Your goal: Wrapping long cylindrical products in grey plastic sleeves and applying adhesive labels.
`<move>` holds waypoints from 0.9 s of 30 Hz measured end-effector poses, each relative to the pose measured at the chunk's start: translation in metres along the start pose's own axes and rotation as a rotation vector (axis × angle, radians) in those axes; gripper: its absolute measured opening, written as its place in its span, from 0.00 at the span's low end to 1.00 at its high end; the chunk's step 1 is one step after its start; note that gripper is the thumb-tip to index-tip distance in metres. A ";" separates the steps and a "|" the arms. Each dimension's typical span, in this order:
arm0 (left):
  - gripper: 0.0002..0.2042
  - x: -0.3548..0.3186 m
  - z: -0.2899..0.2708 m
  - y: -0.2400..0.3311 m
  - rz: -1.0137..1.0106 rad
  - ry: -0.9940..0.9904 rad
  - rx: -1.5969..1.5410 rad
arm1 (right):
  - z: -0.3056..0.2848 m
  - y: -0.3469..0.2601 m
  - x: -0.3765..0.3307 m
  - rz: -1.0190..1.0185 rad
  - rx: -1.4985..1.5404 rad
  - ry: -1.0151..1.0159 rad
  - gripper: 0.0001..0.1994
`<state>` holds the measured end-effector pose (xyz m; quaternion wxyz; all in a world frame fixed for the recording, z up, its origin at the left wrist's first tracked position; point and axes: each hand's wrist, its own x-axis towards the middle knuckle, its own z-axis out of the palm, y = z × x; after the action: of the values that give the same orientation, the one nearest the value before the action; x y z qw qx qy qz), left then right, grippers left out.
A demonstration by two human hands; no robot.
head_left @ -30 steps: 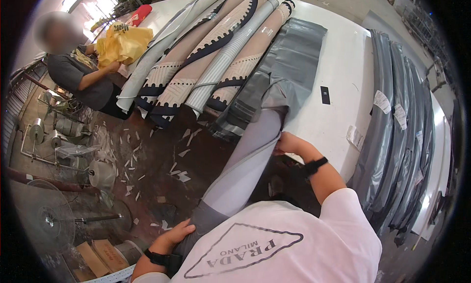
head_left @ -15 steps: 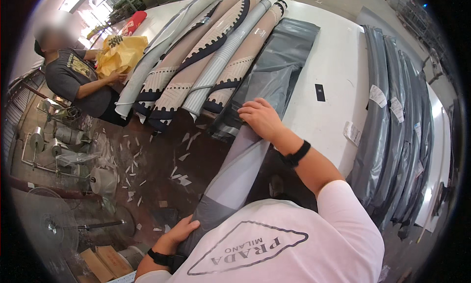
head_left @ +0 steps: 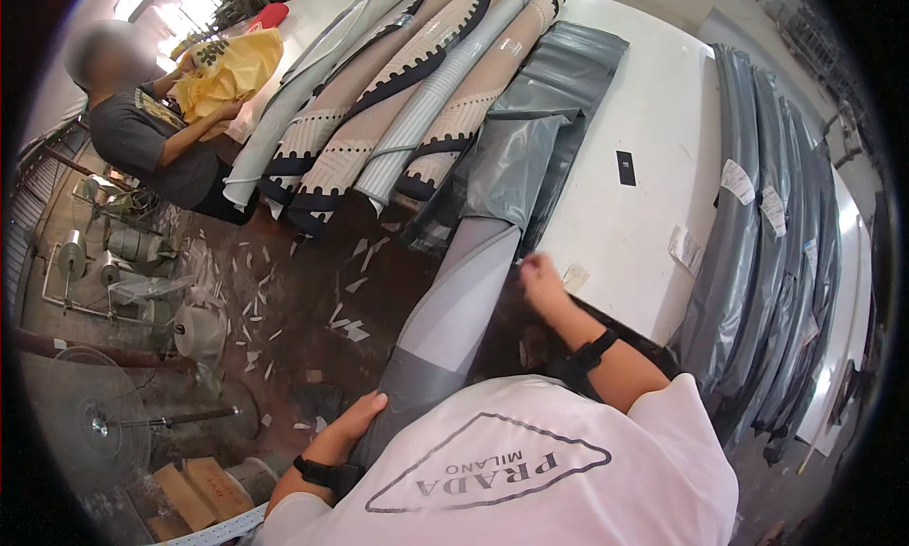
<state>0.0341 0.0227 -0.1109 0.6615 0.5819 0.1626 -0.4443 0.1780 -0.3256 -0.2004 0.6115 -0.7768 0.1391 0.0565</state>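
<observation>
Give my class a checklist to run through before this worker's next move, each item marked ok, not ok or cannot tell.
1. Left hand touching the pale roll's dark-wrapped near end: ok.
2. Far end tucked inside grey plastic: ok.
3. Roll covered all along: not ok, middle bare.
4. Right hand gripping plastic: cannot tell, fingertips unclear.
5. Floor clear of scraps: not ok, pale scraps lie scattered.
</observation>
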 end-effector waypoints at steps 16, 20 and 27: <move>0.25 0.018 0.010 0.014 -0.024 0.036 -0.085 | 0.015 0.013 -0.010 -0.137 -0.393 -0.883 0.10; 0.25 0.041 0.003 0.024 -0.110 0.069 -0.178 | 0.022 -0.045 -0.063 0.275 0.080 -1.112 0.08; 0.24 0.094 0.033 0.099 -0.052 0.023 -0.074 | 0.012 -0.046 -0.040 -0.394 -0.294 -0.733 0.11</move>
<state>0.1530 -0.0516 -0.1086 0.6690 0.5575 0.2016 -0.4482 0.1545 -0.2980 -0.1500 0.5024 -0.7960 -0.2473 0.2297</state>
